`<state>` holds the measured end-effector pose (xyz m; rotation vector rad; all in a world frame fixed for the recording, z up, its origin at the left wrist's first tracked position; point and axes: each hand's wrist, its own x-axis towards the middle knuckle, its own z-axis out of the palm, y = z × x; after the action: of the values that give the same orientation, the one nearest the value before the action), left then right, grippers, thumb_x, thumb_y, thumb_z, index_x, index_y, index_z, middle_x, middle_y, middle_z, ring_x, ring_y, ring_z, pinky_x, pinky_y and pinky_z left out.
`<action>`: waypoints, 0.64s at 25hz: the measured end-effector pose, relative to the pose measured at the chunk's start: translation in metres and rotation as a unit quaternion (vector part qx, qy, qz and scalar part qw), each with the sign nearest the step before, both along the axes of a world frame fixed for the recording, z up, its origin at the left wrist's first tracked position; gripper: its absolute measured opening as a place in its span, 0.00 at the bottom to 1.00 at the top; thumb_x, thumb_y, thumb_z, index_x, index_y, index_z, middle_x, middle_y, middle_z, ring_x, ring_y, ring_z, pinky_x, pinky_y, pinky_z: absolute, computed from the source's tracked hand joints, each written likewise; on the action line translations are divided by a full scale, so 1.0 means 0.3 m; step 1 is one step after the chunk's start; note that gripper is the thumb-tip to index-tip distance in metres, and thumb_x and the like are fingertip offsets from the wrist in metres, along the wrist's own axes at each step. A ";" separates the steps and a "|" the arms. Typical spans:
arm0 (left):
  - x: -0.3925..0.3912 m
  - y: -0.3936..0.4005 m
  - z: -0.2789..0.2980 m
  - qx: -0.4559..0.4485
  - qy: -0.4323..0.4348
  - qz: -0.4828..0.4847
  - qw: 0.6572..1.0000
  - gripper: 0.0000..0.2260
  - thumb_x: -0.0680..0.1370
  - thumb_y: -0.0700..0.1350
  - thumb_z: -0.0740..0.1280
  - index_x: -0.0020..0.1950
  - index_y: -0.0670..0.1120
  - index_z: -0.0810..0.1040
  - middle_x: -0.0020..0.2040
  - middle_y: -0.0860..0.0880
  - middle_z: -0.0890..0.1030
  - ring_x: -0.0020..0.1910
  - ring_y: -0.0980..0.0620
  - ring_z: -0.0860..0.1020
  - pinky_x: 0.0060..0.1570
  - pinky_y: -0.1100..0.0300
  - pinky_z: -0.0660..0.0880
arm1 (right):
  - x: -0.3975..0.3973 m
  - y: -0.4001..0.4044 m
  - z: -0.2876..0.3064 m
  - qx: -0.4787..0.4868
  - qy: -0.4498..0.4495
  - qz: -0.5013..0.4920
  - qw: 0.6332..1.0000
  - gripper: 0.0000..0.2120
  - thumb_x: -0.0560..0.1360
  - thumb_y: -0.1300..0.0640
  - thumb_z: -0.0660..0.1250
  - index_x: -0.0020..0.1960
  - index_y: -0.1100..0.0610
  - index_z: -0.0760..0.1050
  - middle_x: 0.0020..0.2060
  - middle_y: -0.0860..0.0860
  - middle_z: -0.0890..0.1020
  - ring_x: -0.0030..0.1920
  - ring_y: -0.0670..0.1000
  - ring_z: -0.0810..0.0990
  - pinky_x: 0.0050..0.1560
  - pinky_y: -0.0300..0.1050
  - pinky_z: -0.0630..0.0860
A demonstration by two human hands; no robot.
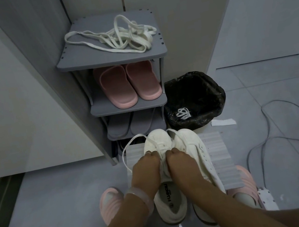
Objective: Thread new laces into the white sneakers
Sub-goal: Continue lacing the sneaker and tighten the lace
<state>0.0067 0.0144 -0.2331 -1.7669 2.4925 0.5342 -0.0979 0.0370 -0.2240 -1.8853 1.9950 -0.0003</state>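
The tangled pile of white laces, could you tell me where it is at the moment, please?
In the head view, the white laces lie loose on the top shelf of the grey shoe rack, above the pink slippers, upper centre.

Bin and rack ahead

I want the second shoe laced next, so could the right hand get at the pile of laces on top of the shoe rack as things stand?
Probably yes. The laces lie loose on the rack's open top with nothing over them, but the right hand has its grip on the lace at the left sneaker, so it must let go first.
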 end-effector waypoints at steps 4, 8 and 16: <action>-0.028 0.002 0.013 -0.024 -0.029 -0.013 0.999 0.11 0.79 0.37 0.54 0.60 0.42 0.69 0.60 0.45 0.73 0.57 0.46 0.76 0.52 0.56 0.73 | 0.017 -0.013 -0.003 -0.014 0.010 -0.016 1.000 0.12 0.78 0.66 0.54 0.60 0.61 0.68 0.58 0.56 0.74 0.55 0.54 0.77 0.46 0.45 0.73; -0.011 -0.027 0.008 0.008 0.026 0.030 0.999 0.10 0.79 0.40 0.54 0.57 0.40 0.70 0.58 0.43 0.75 0.55 0.45 0.76 0.52 0.55 0.71 | 0.010 -0.021 -0.002 -0.015 -0.013 -0.046 0.999 0.12 0.79 0.62 0.53 0.62 0.60 0.65 0.56 0.55 0.76 0.52 0.56 0.78 0.37 0.44 0.66; 0.022 -0.031 0.001 0.069 0.163 0.073 0.981 0.06 0.80 0.42 0.57 0.46 0.42 0.70 0.46 0.41 0.78 0.49 0.44 0.76 0.44 0.56 0.68 | -0.058 -0.005 0.002 -0.025 -0.175 -0.117 0.977 0.11 0.79 0.56 0.57 0.60 0.59 0.68 0.44 0.54 0.79 0.45 0.53 0.78 0.43 0.43 0.70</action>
<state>0.0135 0.0052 -0.2328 -1.9539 2.4531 1.0605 -0.1152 0.0356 -0.2232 -1.5387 1.9648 -0.4212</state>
